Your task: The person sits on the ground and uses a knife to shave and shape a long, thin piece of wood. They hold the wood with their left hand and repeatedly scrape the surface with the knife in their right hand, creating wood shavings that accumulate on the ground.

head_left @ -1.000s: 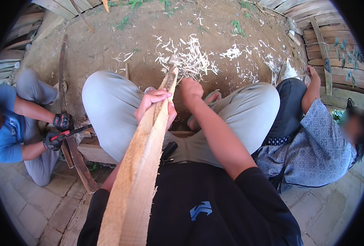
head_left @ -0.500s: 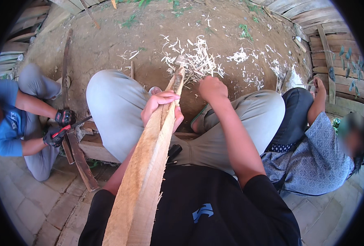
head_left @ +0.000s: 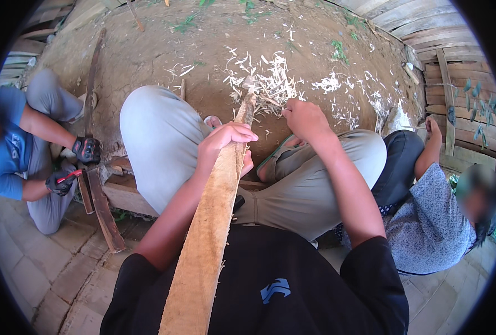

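A long, rough-cut wooden board runs from my chest out between my knees, its far end narrow and darker. My left hand is wrapped round it towards that narrow end, thumb side on top. To the right of the board's tip, my right hand is closed in a fist above my right foot. Whatever it may hold is hidden by the fingers. Curled pale wood shavings lie in a heap on the dirt just past the tip.
At left, a person in black gloves holds a red-handled tool over dark wooden strips. Another person in a patterned grey top sits close at my right. Low plank walls border the dirt ground.
The board has rolled so a broad face shows, and its near end has shifted right. My right hand has moved slightly right. The left person's tool hand has drawn back leftward.
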Available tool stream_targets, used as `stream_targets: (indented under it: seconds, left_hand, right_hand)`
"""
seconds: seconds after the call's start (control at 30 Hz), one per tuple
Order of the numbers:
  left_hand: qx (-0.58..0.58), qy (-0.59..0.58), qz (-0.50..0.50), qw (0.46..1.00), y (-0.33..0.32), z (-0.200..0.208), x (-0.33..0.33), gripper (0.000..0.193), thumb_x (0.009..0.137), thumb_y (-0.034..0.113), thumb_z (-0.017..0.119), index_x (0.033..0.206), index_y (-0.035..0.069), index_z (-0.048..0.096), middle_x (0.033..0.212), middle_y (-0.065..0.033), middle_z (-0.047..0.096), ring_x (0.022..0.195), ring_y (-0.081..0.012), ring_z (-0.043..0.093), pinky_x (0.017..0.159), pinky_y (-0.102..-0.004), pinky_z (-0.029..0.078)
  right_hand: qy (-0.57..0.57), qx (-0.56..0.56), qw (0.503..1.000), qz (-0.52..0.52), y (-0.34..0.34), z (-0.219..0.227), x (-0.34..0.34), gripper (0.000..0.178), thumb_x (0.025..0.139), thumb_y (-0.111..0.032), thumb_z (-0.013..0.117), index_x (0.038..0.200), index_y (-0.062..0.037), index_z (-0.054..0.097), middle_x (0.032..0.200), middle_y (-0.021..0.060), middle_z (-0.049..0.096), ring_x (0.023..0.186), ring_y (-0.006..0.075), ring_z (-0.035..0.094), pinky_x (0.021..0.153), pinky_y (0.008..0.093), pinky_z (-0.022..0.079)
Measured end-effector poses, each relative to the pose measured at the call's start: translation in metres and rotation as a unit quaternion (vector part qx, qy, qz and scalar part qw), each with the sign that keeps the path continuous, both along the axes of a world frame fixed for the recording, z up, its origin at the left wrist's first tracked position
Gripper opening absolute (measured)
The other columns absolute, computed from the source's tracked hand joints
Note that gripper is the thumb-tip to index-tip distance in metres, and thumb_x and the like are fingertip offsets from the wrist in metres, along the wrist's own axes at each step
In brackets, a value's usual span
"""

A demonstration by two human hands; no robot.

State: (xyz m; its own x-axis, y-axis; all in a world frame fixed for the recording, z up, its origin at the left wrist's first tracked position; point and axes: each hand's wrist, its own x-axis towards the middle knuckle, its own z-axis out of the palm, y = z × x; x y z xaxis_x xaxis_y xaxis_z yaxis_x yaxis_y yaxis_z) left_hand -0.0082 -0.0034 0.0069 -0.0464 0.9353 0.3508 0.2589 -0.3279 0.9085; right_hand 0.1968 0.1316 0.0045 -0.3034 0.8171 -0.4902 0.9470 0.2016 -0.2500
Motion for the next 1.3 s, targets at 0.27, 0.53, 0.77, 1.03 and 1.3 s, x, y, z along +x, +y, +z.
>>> stream_targets:
  seconds: [0.27, 0.53, 0.77, 1.03, 1.3]
  left_hand:
    - [0.004, 0.016, -0.023, 1.000, 0.002, 0.000, -0.003, 0.037, 0.062, -0.008, 0.077, 0.091, 0.005, 0.059, 0.096, -0.0087, 0.072, 0.101, -0.0252, 0.069, 0.091, -0.0319, 0.052]
    - [-0.018, -0.036, -0.024, 0.999, -0.001, -0.005, 0.000, 0.034, 0.065, -0.013, 0.073, 0.091, 0.003, 0.059, 0.097, -0.0112, 0.070, 0.101, -0.0240, 0.068, 0.090, -0.0311, 0.051]
    - [-0.029, -0.030, -0.025, 0.999, -0.001, 0.001, 0.000, 0.033, 0.066, -0.010, 0.068, 0.093, 0.004, 0.055, 0.096, -0.0108, 0.071, 0.101, -0.0256, 0.067, 0.105, -0.0417, 0.043]
    - [-0.010, -0.021, -0.008, 1.000, 0.000, -0.003, -0.002, 0.036, 0.060, -0.009, 0.074, 0.088, 0.006, 0.057, 0.095, -0.0074, 0.072, 0.099, -0.0240, 0.069, 0.090, -0.0325, 0.052]
    - [0.005, -0.025, -0.006, 1.000, -0.001, -0.005, 0.000, 0.034, 0.062, -0.009, 0.070, 0.089, 0.005, 0.055, 0.095, -0.0074, 0.072, 0.099, -0.0232, 0.068, 0.094, -0.0342, 0.051]
  right_hand:
    - [-0.011, -0.079, 0.995, -0.051, 0.010, 0.005, -0.020, 0.027, 0.087, -0.009, 0.057, 0.105, 0.0048, 0.071, 0.109, 0.0269, 0.071, 0.106, 0.0412, 0.069, 0.092, 0.0471, 0.056]
    - [-0.053, -0.018, 0.998, -0.028, 0.001, -0.002, -0.036, 0.028, 0.090, -0.018, 0.061, 0.106, 0.0012, 0.073, 0.108, 0.0269, 0.071, 0.103, 0.0404, 0.071, 0.091, 0.0468, 0.057]
    - [-0.055, -0.018, 0.998, -0.037, -0.006, 0.004, -0.048, 0.027, 0.089, -0.013, 0.061, 0.107, 0.0018, 0.073, 0.111, 0.0259, 0.071, 0.106, 0.0385, 0.071, 0.091, 0.0448, 0.058]
    - [-0.073, -0.003, 0.997, -0.026, -0.001, -0.010, -0.057, 0.025, 0.089, -0.010, 0.061, 0.109, -0.0010, 0.073, 0.111, 0.0228, 0.072, 0.105, 0.0356, 0.072, 0.088, 0.0427, 0.059]
    - [-0.050, -0.006, 0.998, -0.042, 0.003, -0.010, -0.051, 0.028, 0.089, -0.013, 0.058, 0.110, 0.0011, 0.073, 0.111, 0.0270, 0.071, 0.104, 0.0384, 0.071, 0.090, 0.0435, 0.058]
